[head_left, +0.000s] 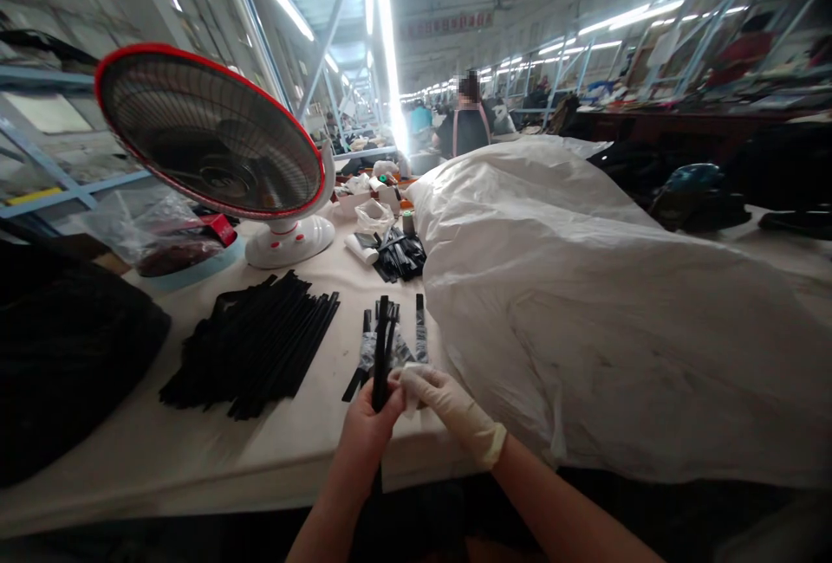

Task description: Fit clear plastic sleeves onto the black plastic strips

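Observation:
My left hand [369, 424], bare, is closed round a few long black strips [381, 342] that stand nearly upright. My right hand [458, 407] wears a pale glove, and its fingertips pinch a small piece of whitish film [411, 391] right beside the strips. Whether the film touches the strips is hard to see. Behind the hands, short black bundles wrapped in clear film lie on the table, among them one bundle [420, 333] to the right. A large heap of loose black strips [279, 346] lies left of my hands.
A red-rimmed fan [214, 134] stands at the back left of the cloth-covered table [292, 450]. A big white plastic sheet [585, 303] covers a bulky load on the right. More black pieces [399, 255] lie farther back, and a dark bag [71, 355] at far left. A person [469, 126] is in the distance.

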